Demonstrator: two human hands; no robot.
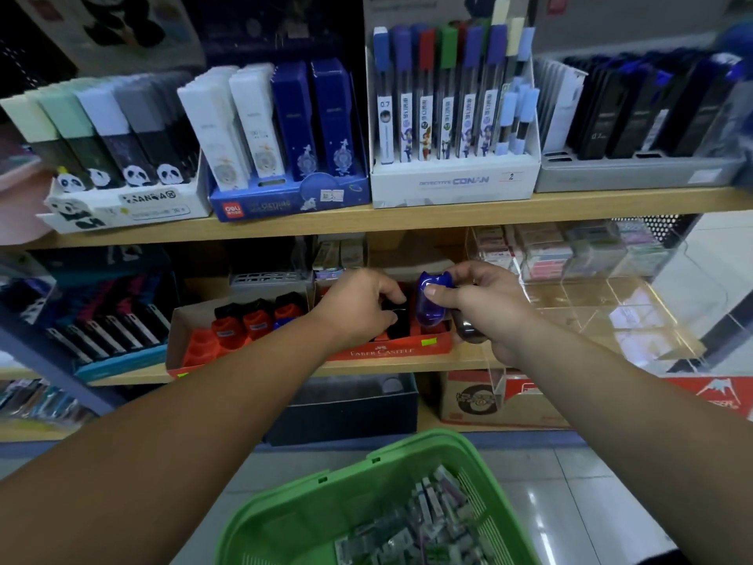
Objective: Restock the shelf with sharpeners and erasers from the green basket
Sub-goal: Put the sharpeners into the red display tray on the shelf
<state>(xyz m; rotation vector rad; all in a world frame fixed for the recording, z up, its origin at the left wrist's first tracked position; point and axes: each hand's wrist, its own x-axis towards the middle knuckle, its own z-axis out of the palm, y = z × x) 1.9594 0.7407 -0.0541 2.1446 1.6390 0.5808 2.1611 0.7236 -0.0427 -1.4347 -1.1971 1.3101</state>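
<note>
My left hand [358, 305] reaches into the red Faber-Castell display box [391, 350] on the middle shelf, its fingers curled round a black sharpener [397, 318] standing in the box. My right hand [485, 307] hovers just right of the box and pinches a blue sharpener [432, 301] between thumb and fingers; a dark grey sharpener [468, 330] sits lower in the same palm. The green basket [309, 503] is below, at the bottom of the view, with several wrapped erasers [423, 519] in it.
A second red box [191, 352] with red-and-black sharpeners stands left of the first. A transparent acrylic compartment tray [603, 303] with small eraser packs at its back stands to the right. Lead refill boxes fill the upper shelf [407, 216]. Cartons sit on the lowest shelf.
</note>
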